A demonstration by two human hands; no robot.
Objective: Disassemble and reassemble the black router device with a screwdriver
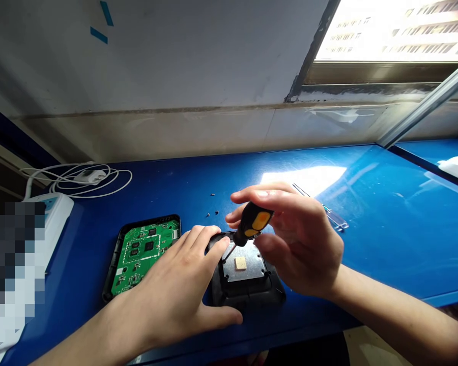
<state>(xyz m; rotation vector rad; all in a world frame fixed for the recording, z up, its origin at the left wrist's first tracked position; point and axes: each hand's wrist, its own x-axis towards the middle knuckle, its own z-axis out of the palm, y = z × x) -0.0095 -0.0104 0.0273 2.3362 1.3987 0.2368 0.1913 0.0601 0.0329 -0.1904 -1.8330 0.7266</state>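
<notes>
A screwdriver with a black and yellow handle is held in my right hand, thumb and fingers loosely curled about the handle. Its shaft slants down to the left corner of a silver metal plate, which sits in a black plastic cover. At the plate's middle is a small cream square pad. My left hand lies spread over the cover's left edge, forefinger by the screwdriver tip and thumb along the near side. Beneath that hand, a green circuit board in a black casing is partly hidden.
Several tiny screws lie behind the cover on the blue table. A clear plastic piece with thin rods lies to the right. White cable coils at back left, near a white device.
</notes>
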